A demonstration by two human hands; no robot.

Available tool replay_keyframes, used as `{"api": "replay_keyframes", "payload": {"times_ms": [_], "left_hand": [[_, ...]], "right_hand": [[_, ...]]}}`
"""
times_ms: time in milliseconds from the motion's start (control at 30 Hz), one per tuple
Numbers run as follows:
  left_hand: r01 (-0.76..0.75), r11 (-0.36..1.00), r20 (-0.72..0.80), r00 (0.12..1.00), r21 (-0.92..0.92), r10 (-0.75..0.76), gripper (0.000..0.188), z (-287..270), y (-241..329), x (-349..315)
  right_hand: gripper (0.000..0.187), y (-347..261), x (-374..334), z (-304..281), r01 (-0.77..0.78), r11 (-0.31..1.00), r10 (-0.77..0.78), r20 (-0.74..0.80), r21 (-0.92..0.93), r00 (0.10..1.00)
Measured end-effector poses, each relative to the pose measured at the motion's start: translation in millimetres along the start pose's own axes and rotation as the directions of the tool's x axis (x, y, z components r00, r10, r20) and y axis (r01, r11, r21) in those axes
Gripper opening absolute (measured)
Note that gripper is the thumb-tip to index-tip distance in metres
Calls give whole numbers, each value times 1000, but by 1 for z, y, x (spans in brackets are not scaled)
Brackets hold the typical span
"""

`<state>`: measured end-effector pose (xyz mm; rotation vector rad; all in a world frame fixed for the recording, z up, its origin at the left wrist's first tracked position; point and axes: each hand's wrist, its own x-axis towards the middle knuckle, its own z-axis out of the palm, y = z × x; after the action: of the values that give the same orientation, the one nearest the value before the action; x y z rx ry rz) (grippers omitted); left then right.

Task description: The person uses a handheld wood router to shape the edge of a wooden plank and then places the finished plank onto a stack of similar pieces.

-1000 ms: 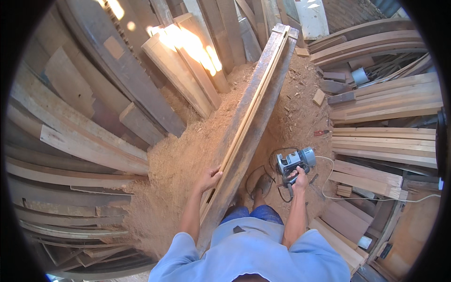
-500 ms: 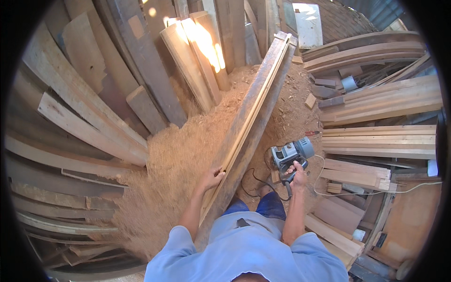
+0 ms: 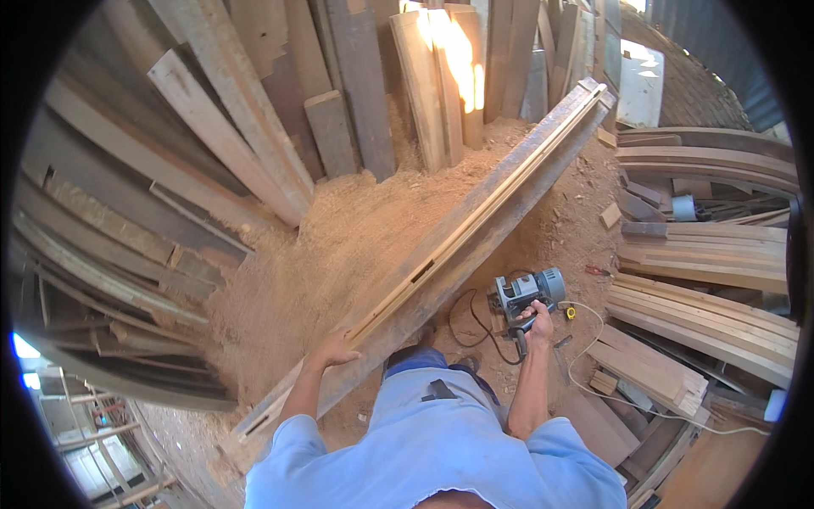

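Note:
A long, narrow wooden strip [image 3: 483,222] lies along a thick dark timber beam [image 3: 509,240], which runs diagonally from far right to near left. A short dark slot [image 3: 421,271] shows in the strip. My left hand [image 3: 333,349] rests over the strip closer to its near end, fingers stretched out across it. To the right of the beam, my right hand [image 3: 536,321] is wrapped round the black handle of a grey-blue router [image 3: 527,290]. Its black cord loops down beside my legs.
Sawdust [image 3: 331,254] covers the ground left of the beam. Boards [image 3: 356,93] lean upright at the back and left. Stacked planks [image 3: 704,318] lie to the right, with a pale cable [image 3: 598,339] in front. A yellow round item [image 3: 571,314] sits near the router.
My view has swung left. My left hand has slid back along the strip toward its near end, uncovering the dark slot. The router stays in my right hand.

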<state>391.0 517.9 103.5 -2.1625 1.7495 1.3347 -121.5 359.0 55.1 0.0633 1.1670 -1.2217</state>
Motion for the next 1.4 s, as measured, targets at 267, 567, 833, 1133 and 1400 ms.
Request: {"api": "replay_keyframes", "payload": {"times_ms": [267,567,833,1133,1400], "left_hand": [[485,864,-286,854,137,-434,51,22,36,-42],[473,874,-322,850,115,-417,52,38,44,-41],[388,917,-334,880,94,-338,45,31,29,-41],[185,982,-293,941,32,-168,47,22,1,-54],[126,919,-54,986,-373,-157,41,0,-112,-153]], "right_hand": [[16,10,-32,-40,-61,988,73,80,-139,994],[19,31,-54,-75,-127,971,140,49,-201,989],[20,70,-86,-86,-95,965,106,31,-245,994],[18,128,-132,-80,-44,975,64,90,-216,994],[22,176,-185,-56,2,974,21,100,-224,995]]}}
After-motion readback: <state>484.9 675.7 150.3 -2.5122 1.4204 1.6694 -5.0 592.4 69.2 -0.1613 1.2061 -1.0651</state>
